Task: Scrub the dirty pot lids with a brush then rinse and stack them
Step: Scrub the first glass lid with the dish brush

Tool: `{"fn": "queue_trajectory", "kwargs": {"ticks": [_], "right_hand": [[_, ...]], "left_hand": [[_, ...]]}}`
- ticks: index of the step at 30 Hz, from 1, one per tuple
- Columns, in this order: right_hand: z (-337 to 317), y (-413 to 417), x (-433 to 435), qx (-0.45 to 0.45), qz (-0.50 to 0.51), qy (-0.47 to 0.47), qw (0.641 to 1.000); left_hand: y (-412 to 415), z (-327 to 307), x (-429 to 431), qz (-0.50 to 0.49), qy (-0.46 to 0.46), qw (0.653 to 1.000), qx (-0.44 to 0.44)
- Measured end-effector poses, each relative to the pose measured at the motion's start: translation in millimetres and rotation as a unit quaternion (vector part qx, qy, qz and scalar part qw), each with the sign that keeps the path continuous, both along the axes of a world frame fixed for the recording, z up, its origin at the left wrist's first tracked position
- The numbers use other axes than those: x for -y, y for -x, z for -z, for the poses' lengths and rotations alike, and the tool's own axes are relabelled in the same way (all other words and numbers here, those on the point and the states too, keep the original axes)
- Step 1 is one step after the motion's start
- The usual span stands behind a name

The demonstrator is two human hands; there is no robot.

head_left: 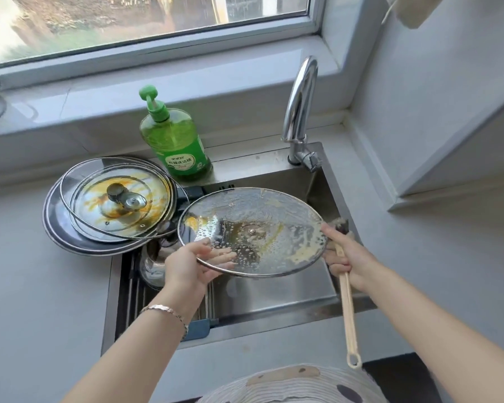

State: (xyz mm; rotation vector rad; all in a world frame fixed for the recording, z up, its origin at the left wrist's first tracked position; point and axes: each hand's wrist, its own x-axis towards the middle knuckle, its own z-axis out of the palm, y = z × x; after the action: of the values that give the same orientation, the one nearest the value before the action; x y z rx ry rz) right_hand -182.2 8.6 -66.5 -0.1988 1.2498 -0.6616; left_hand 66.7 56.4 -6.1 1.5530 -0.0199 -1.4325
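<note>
Left hand (192, 266) grips the soapy lid (274, 213) by its left rim.

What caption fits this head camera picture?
Left hand holds a soapy glass lid over the sink; right hand grips a brush.

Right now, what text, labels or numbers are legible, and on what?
"柠檬洗洁精", as far as legible: label of the green pump-top plastic soap bottle.
Smaller print around it: too blurred to read.
Dark marks on the steel sink's back rim: too small to read.
</note>
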Motion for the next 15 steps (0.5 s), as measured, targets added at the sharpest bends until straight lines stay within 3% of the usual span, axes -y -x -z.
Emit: {"fn": "queue_trajectory", "kwargs": {"ticks": [4, 8, 9, 10, 11, 13, 15], "right_hand": [[-9.6, -3.5, 2.9, 0.152, 0.053, -0.021, 0.987], [-18.9, 3.7, 6.5, 0.049, 0.072, 0.024, 0.996], [-22.6, 5.0, 6.7, 0.019, 0.074, 0.043, 0.996], [-26.2, 5.7, 6.2, -0.015, 0.071, 0.067, 0.995], [-28.4, 6.5, 5.2, -0.053, 0.062, 0.094, 0.992], [-33.1, 6.6, 2.0, -0.138, 0.028, 0.135, 0.981], [-36.9, 1.8, 0.0, -0.225, -0.006, 0.156, 0.962]], "left_hand": [[6.0, 5.8, 3.5, 0.008, 0.003, 0.997, -0.072], [14.8, 4.2, 4.0, 0.055, -0.014, 0.992, -0.112], [16.4, 9.9, 3.8, 0.077, -0.035, 0.993, -0.08], [16.3, 17.0, 3.5, 0.126, -0.058, 0.99, 0.013], [16.7, 21.2, 2.2, 0.214, -0.071, 0.962, 0.155], [22.2, 24.7, -6.5, 0.418, 0.011, 0.825, 0.381], [40.3, 21.8, -13.7, 0.568, 0.12, 0.702, 0.411]]}}
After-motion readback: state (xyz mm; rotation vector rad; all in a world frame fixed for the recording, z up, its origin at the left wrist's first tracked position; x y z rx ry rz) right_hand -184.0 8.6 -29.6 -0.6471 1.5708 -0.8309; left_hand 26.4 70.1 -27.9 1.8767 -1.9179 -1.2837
